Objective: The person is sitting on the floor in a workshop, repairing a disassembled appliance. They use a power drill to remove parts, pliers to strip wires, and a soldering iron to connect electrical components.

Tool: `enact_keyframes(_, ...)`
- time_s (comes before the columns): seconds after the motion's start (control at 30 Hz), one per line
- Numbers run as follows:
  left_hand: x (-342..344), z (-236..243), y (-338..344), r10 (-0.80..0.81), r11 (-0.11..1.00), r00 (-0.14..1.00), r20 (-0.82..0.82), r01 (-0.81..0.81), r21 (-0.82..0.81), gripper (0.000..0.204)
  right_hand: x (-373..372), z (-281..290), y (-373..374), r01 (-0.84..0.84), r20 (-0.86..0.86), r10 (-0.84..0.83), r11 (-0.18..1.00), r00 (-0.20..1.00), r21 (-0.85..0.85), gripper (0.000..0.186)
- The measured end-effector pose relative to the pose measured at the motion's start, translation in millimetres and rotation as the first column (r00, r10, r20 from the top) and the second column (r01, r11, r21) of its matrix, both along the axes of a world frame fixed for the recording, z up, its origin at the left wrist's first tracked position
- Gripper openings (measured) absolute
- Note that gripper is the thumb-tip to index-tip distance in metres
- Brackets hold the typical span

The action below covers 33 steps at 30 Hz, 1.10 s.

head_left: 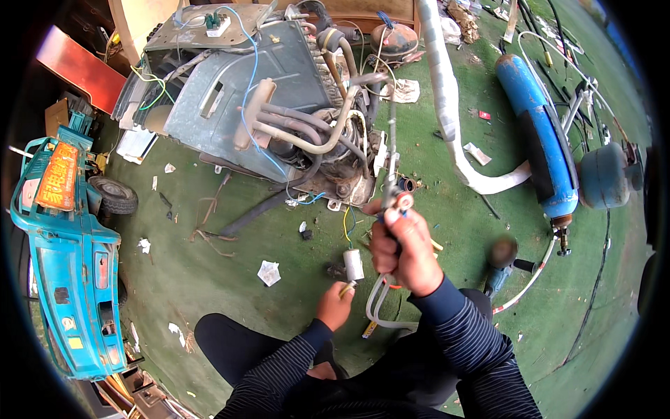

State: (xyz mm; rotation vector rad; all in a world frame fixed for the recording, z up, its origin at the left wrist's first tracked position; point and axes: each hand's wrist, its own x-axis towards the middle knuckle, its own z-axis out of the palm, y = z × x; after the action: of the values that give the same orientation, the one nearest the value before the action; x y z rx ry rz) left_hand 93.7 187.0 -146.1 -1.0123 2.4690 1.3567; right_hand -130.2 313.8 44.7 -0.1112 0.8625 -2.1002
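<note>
My right hand (408,251) is closed around the handle of a gas torch (392,150). Its thin metal tube points away from me, its far end beside the bent copper pipes (307,143) of an outdoor air-conditioner unit; I see no flame. Pale hoses (377,307) hang below this hand. Lower and to the left, my left hand (335,305) pinches something small and yellowish that I cannot make out. Just past its fingertips stands a silver cylinder (354,265) resembling a capacitor, with yellow and blue wires above it. A black compressor (342,164) sits under the pipes, partly hidden.
A grey metal panel (272,77) leans on the unit. To the right lie a blue gas cylinder (537,133), a teal tank (606,176), a white-wrapped pipe (447,105) and an angle grinder (499,272). At left stands a teal cart (73,272). Paper scraps (269,273) litter the green floor.
</note>
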Motion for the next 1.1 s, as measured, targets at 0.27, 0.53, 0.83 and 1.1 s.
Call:
enact_keyframes(0.27,-53,-25,67,-0.42,0.87,0.904,0.082,0.426,-0.249,0.027,-69,0,70,0.434,-0.009,-0.435,0.9,0.9,-0.051,0.046)
enact_keyframes(0.53,-117,-34,-47,0.095,0.993,0.967,-0.237,-0.074,0.097,0.018,-79,1,115,0.559,0.059,-0.555,0.825,0.829,-0.082,0.049)
enact_keyframes(0.83,10,-7,21,-0.408,0.888,0.87,0.278,0.449,-0.098,0.025,-89,-14,143,0.496,0.024,-0.503,0.844,0.864,-0.204,0.05)
enact_keyframes(1.1,29,-57,140,-0.301,0.925,0.856,0.42,0.369,-0.089,0.037,-73,-5,131,0.5,0.052,-0.499,0.853,0.865,-0.151,0.053)
